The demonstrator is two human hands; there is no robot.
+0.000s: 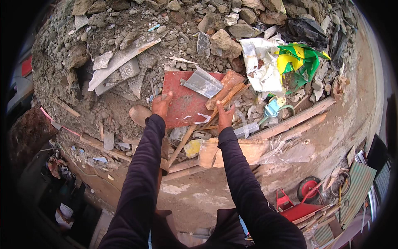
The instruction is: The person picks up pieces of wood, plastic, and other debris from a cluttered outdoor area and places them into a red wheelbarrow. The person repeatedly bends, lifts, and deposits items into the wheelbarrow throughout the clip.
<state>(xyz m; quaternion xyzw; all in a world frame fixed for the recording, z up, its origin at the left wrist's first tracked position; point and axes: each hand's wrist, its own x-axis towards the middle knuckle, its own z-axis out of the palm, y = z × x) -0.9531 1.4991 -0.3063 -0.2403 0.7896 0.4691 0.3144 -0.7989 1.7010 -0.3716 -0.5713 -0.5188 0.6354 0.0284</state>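
A worn red board (182, 101) lies tilted over the rubble in front of me. My left hand (161, 106) is closed on its left edge, thumb on the upper face. At the right edge is my right hand (225, 116), its thumb against a broken wood strip (232, 94) and the board's edge partly hidden there. On the board rest a bent grey metal piece (203, 83) and a rough wood chunk (225, 88). White scraps (203, 118) cling near its lower edge. My shoe (139, 115) stands left of the board.
Rubble and stones (226, 43) pile up beyond. A white sack (261, 62) and a green-yellow bag (298, 62) lie at right. Long planks (290, 120) and a plywood sheet (244, 151) edge the pile. A red wheelbarrow (300, 209) stands at lower right; grey slabs (120, 64) lie left.
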